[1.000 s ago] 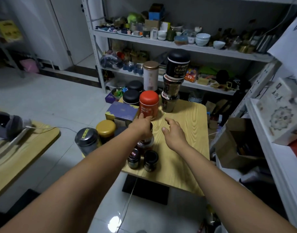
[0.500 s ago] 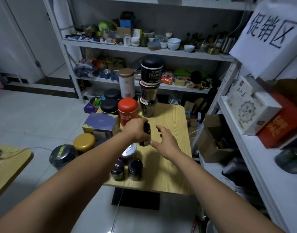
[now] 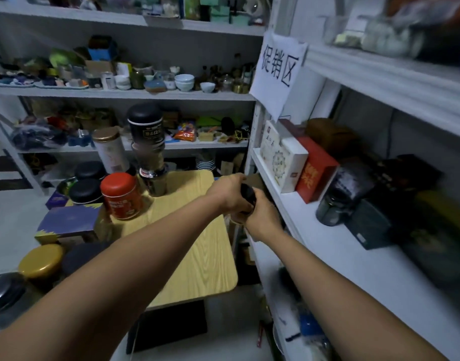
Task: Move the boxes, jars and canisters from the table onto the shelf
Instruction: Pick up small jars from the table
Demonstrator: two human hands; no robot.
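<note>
Left hand (image 3: 230,193) and right hand (image 3: 263,218) grip one dark-lidded jar (image 3: 247,193) beside the shelf (image 3: 327,246)

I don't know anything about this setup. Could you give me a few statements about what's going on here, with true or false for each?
1. The left hand and the right hand together hold a small dark-lidded jar. True.
2. The red canister already stands on the shelf at the right. False: it stands on the table.
3. A white box and a red box stand side by side on that shelf. True.
4. The stack of canisters lies toppled on the table. False: it stands upright, one on another.
</note>
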